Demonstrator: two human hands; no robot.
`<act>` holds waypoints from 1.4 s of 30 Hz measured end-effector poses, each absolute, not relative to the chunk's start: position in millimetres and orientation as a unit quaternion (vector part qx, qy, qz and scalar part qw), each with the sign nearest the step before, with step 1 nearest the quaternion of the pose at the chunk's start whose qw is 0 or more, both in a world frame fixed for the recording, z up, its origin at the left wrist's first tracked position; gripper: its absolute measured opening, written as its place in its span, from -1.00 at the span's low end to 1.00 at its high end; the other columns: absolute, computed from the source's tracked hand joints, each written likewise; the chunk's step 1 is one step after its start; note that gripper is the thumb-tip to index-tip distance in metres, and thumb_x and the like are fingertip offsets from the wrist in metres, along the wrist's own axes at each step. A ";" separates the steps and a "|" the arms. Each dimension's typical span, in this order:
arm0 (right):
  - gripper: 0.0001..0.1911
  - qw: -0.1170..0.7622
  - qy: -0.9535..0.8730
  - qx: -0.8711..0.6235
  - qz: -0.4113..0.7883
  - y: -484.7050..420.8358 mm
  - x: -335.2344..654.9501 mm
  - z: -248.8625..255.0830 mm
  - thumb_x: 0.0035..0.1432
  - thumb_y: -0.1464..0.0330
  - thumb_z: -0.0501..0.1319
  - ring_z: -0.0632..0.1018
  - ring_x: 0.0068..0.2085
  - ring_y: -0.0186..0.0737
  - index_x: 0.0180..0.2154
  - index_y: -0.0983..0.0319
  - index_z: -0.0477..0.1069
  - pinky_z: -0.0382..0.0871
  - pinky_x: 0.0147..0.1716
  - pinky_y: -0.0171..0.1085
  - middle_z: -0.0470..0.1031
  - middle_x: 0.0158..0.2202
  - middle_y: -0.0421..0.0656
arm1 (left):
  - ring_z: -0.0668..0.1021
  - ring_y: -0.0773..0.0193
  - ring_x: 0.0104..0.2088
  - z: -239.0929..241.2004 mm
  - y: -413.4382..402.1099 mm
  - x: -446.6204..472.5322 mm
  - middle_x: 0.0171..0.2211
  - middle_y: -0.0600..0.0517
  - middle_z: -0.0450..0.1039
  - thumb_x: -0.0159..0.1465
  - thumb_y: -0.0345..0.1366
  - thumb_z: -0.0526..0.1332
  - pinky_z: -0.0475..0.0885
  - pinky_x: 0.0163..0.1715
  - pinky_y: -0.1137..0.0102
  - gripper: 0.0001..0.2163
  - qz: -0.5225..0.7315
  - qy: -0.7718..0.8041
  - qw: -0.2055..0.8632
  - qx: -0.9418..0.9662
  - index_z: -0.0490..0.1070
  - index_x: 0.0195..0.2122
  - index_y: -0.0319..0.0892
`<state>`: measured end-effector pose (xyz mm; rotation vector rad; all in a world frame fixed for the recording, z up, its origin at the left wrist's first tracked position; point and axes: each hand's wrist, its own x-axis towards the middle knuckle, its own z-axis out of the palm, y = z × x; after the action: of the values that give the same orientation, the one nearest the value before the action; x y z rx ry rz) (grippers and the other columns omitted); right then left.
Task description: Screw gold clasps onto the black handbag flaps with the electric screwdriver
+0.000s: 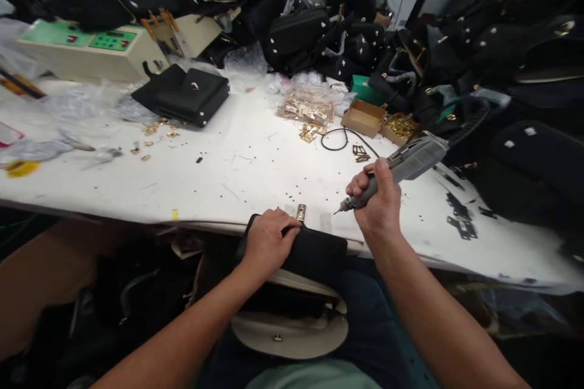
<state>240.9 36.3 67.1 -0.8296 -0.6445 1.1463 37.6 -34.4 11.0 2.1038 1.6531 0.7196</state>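
Our left hand (269,240), at about half past six from the middle of the view, holds the black bag (322,249) with bunched fingers (277,219); thumb and forefinger are close together just beside the gold plate (301,212), though we cannot tell whether they touch it. Our right hand (381,203), between three and four o'clock, wraps its fingers closed round the grey electric screwdriver (408,161), whose bit (338,211) points toward eight o'clock and stands clear of the plate. The bag lies at six o'clock against the counter (246,182) edge and our lap (371,301), its beige-lined mouth (317,284) open toward us. We judge it light and floppy, with a smooth skin that could slide or mark, so we would pin it flat near the plate and keep off the loose flap (310,343). The plate looks stiff, small and slick, best held by its edges. Farther out, at twelve, we see a plastic bag of gold fittings (308,104); at two, a cardboard box (364,117); at ten, another black bag (210,94).
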 end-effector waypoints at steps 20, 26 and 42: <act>-0.57 0.646 -0.301 -0.386 0.585 16.7 165.0 57.3 0.06 0.01 0.39 0.34 -0.64 -0.41 -0.39 0.20 0.33 0.32 -0.62 -0.37 0.26 -0.62 -0.36 | 0.52 0.21 -0.24 14.2 -34.6 30.7 -0.34 0.08 0.59 0.24 -0.23 0.38 0.35 -0.16 0.31 -0.95 0.296 0.586 0.280 0.701 0.63 -0.33 -0.04; -0.59 0.651 -0.307 -0.380 0.581 16.7 168.4 60.0 0.09 0.03 0.37 0.35 -0.63 -0.40 -0.40 0.19 0.32 0.32 -0.62 -0.37 0.25 -0.62 -0.36 | 0.53 0.21 -0.22 13.0 -34.5 31.0 -0.32 0.08 0.60 0.25 -0.20 0.37 0.35 -0.13 0.30 -0.93 0.295 0.582 0.281 0.704 0.64 -0.33 -0.01; -0.58 0.652 -0.312 -0.383 0.575 16.7 166.7 55.4 0.06 0.03 0.39 0.34 -0.63 -0.40 -0.41 0.20 0.32 0.30 -0.64 -0.37 0.25 -0.62 -0.35 | 0.53 0.19 -0.21 11.5 -32.8 30.5 -0.31 0.07 0.60 0.26 -0.23 0.36 0.38 -0.13 0.30 -0.93 0.289 0.584 0.284 0.704 0.65 -0.28 0.01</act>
<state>166.7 16.7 55.4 -0.8702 -0.7087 1.3062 30.5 -32.8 11.5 1.8836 1.5615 0.7727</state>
